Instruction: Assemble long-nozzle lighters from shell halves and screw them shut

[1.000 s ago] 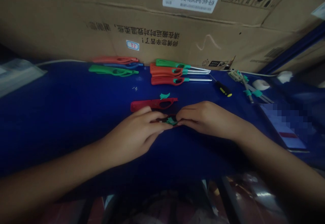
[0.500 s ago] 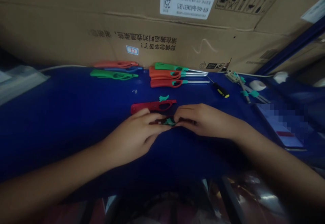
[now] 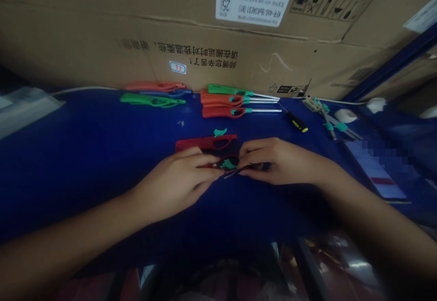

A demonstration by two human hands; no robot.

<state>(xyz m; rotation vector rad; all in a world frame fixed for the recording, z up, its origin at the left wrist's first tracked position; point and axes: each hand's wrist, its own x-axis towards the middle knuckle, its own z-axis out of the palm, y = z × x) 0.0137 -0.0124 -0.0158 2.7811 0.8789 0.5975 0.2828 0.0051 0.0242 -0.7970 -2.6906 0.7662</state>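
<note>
My left hand (image 3: 180,178) is closed around a red lighter casing half (image 3: 209,165), most of it hidden by my fingers. A teal trigger (image 3: 228,163) sits inside the casing, near its finger loop. At the casing's right end, my right hand (image 3: 275,160) pinches a dark thin strip, perhaps a wire (image 3: 231,174), which sticks out toward the left. Just beyond my hands lies another red casing half (image 3: 193,143) with an open finger loop. A loose teal trigger (image 3: 220,132) rests at its far edge.
Several lighters with metal tubes (image 3: 223,111) lie side by side farther back. Green, blue and orange casings (image 3: 146,99) are left of them. A yellow-and-black screwdriver (image 3: 297,121), metal tubes with teal parts (image 3: 329,125) and a tablet-like device (image 3: 378,173) are rightward. A cardboard box (image 3: 136,32) stands behind.
My right hand has shifted slightly right, and the dark strip now shows between its fingers and the casing. My left hand stays on the casing, drawn back slightly left.
</note>
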